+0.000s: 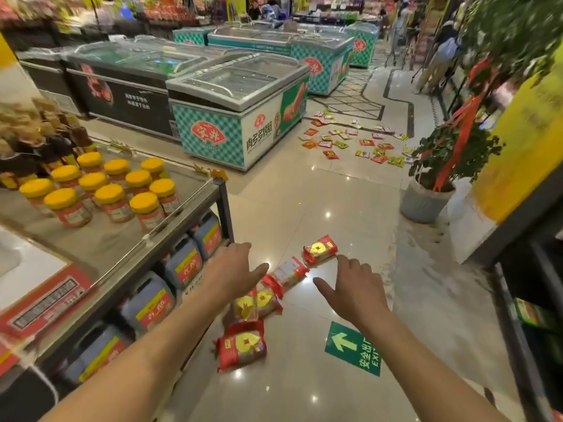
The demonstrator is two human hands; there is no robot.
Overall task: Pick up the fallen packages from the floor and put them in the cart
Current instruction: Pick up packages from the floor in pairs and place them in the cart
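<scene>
Several red-and-yellow packages lie on the shiny floor in front of me: one farthest (320,249), one showing its white back (289,272), a pair lying together (259,303) and the nearest (242,345). My left hand (233,271) is stretched out above the pair, fingers apart, holding nothing. My right hand (355,287) hovers just right of the farthest package, also open and holding nothing. Many small sachets (350,141) are scattered on the floor farther ahead. No cart is in view.
A shelf (128,239) with yellow-lidded jars on top and blue jugs below stands at my left. Chest freezers (234,111) line the aisle ahead. A potted plant (426,199) stands at the right by a yellow pillar. A green exit arrow sticker (353,348) marks the floor.
</scene>
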